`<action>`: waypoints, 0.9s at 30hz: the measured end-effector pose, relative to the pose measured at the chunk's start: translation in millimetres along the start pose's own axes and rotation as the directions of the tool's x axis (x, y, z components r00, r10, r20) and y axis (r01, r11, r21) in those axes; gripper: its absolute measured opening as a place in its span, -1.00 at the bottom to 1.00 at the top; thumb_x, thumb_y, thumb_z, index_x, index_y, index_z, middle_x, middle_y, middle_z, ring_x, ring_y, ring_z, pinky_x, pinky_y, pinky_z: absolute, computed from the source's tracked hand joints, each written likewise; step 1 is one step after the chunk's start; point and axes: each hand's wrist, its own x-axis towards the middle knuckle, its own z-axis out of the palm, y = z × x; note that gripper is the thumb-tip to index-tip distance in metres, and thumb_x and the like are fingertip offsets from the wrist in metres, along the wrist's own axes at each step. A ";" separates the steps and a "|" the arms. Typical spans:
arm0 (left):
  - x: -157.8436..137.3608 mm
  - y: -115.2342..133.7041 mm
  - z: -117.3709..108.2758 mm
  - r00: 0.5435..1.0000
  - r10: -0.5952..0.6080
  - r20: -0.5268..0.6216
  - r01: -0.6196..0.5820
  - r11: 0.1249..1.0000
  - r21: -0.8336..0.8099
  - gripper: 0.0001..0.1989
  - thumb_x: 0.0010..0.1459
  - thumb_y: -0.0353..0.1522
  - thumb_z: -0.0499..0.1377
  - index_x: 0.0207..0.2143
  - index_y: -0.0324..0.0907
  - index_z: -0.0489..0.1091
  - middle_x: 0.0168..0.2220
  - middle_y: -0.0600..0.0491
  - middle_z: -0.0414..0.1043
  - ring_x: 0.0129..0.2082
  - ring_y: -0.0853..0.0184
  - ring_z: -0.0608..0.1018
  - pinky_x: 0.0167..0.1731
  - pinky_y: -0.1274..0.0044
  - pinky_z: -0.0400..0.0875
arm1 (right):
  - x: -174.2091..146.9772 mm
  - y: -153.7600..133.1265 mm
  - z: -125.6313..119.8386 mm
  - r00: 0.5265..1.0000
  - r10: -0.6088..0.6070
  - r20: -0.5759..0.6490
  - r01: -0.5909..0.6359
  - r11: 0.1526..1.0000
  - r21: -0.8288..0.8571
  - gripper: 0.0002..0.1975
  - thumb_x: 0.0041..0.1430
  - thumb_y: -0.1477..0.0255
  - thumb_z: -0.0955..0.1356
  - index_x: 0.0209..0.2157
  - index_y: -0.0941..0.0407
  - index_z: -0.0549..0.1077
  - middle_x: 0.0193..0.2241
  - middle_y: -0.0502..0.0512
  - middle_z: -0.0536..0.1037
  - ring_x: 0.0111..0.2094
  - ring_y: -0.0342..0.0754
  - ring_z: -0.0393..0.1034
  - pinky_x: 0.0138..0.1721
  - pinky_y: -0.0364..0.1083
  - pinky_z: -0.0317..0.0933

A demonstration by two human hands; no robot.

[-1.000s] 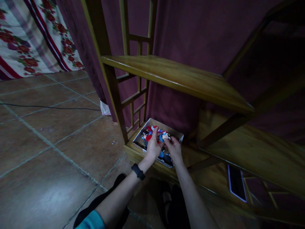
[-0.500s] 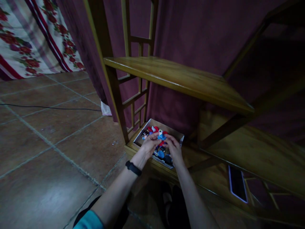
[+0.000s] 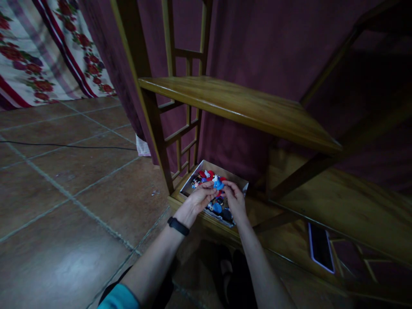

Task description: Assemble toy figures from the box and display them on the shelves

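Note:
Between my two hands is a small blue and white toy figurine, held above an open cardboard box. My left hand pinches it from the left with the fingertips, and my right hand grips its right side. In the box below lie several small figurines in red, blue, black and white, among them a round blue piece. My hands cover part of the box's contents. A black band is on my left wrist.
The box stands on the low shelf of a wooden rack, under a higher wooden shelf. A phone lies on the lower board at right. A dark curtain hangs behind; a cable crosses the tiled floor.
The figurine has turned slightly between my fingers, and more of its blue part shows. My hands stay over the box in nearly the same place.

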 end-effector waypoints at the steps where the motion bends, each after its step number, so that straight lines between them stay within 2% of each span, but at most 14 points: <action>1: -0.3 0.1 0.3 1.000 0.001 0.001 -0.001 1.000 0.004 -0.74 -0.16 -0.68 0.20 -0.37 -0.29 0.45 -0.39 0.02 0.50 -0.40 0.44 0.51 -0.28 0.60 0.39 | -0.1 0.0 -0.3 1.000 0.000 0.003 0.000 1.000 -0.010 -0.72 0.04 0.28 0.26 -0.21 0.06 0.43 -0.25 0.03 0.49 -0.27 -0.06 0.38 -0.31 -0.10 0.33; 5: -0.1 -0.8 0.9 0.999 0.033 0.013 -0.034 0.998 0.043 -0.70 -0.18 -0.66 0.22 -0.32 -0.29 0.45 -0.38 0.01 0.50 -0.40 0.42 0.52 -0.26 0.58 0.40 | -0.2 0.8 -1.4 1.000 0.005 0.002 -0.005 1.000 -0.029 -0.71 0.04 0.29 0.27 -0.18 0.05 0.42 -0.28 0.03 0.50 -0.30 -0.05 0.39 -0.29 -0.08 0.31; 10: 2.3 -2.7 1.5 0.998 0.064 0.004 -0.064 0.991 0.118 -0.54 -0.24 -0.60 0.30 -0.17 -0.28 0.41 -0.29 -0.04 0.50 -0.36 0.38 0.53 -0.24 0.55 0.39 | 1.7 8.1 -1.7 0.999 0.041 -0.004 -0.041 0.999 0.013 -0.68 0.02 0.29 0.29 -0.16 0.06 0.42 -0.22 0.03 0.50 -0.23 -0.03 0.39 -0.21 -0.04 0.29; 14: 1.7 -3.6 3.9 0.994 0.108 -0.036 -0.100 0.979 0.175 -0.46 -0.30 -0.55 0.34 -0.14 -0.28 0.39 -0.36 -0.01 0.50 -0.43 0.42 0.52 -0.32 0.58 0.38 | 3.4 13.7 0.1 0.998 0.061 0.014 -0.062 0.995 0.081 -0.65 -0.01 0.28 0.32 -0.14 0.05 0.41 -0.21 0.02 0.50 -0.24 -0.03 0.39 -0.21 -0.05 0.30; 18: -1.7 -4.9 9.5 0.973 0.208 -0.100 -0.171 0.941 0.291 -0.42 -0.33 -0.52 0.35 -0.13 -0.26 0.37 -0.46 0.07 0.48 -0.51 0.46 0.48 -0.39 0.60 0.38 | 2.6 13.5 2.5 0.996 0.087 0.036 -0.091 0.990 0.111 -0.64 -0.04 0.29 0.34 -0.14 0.03 0.40 -0.28 0.01 0.52 -0.29 -0.04 0.41 -0.24 -0.06 0.31; 23: 2.0 -11.8 11.2 0.928 0.358 -0.107 -0.268 0.837 0.478 -0.42 -0.30 -0.49 0.31 -0.11 -0.23 0.33 -0.42 0.09 0.44 -0.50 0.44 0.46 -0.44 0.57 0.39 | 2.0 12.7 5.1 0.990 0.130 0.047 -0.135 0.980 0.143 -0.63 -0.06 0.29 0.35 -0.15 0.06 0.39 -0.36 -0.01 0.53 -0.35 -0.05 0.41 -0.28 -0.08 0.31; 27: 9.2 -19.0 6.1 0.831 0.554 -0.044 -0.398 0.648 0.649 -0.43 -0.30 -0.53 0.27 -0.11 -0.21 0.33 -0.23 0.01 0.36 -0.36 0.41 0.46 -0.38 0.59 0.38 | 3.5 12.0 6.2 0.991 0.125 0.047 -0.130 0.984 0.125 -0.63 -0.08 0.29 0.35 -0.17 0.08 0.40 -0.33 0.00 0.53 -0.34 -0.05 0.41 -0.26 -0.08 0.29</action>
